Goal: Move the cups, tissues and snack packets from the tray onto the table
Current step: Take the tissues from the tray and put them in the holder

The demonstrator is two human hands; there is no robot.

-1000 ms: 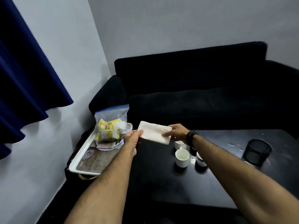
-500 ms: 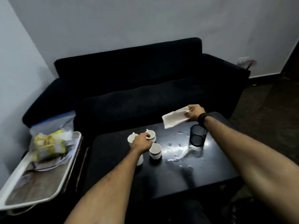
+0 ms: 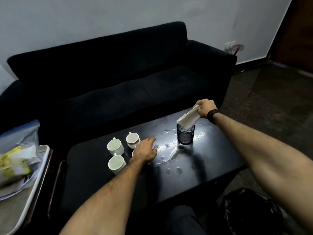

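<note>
Tissues: folded white paper tissues (image 3: 187,118) sit right of centre in the frame, pinched at their upper end by the right hand, lower corner dipping into the mesh cup's open top.
Right hand: right hand (image 3: 205,108) closed tight on the tissues, fingers curled, a dark band on the wrist, above the far right part of the table.
Mesh cup: black wire-mesh cylindrical holder (image 3: 185,136) upright on the table, directly under the tissues.
Left hand: left hand (image 3: 145,151) at frame centre, palm down, fingers loosely spread and reaching forward over the table, holding nothing; whether it touches the cup beneath it cannot be told.
Cups: three white ceramic cups (image 3: 115,147) in clear sight, upright in a cluster left of centre on the table, just beside the left hand; a fourth white rim peeks out under that hand, mostly hidden.
Table: low black glossy table (image 3: 94,180) in the middle of the frame, wet patches and droplets shining between cups and holder.
Snack packets: clear plastic bag of yellow snack packets (image 3: 16,160) at the left edge, blurred, lying on the tray.
Tray: white rectangular tray (image 3: 34,185) at lower left, beside the table.
Sofa: black fabric sofa (image 3: 118,73) across the upper half, behind the table.
</note>
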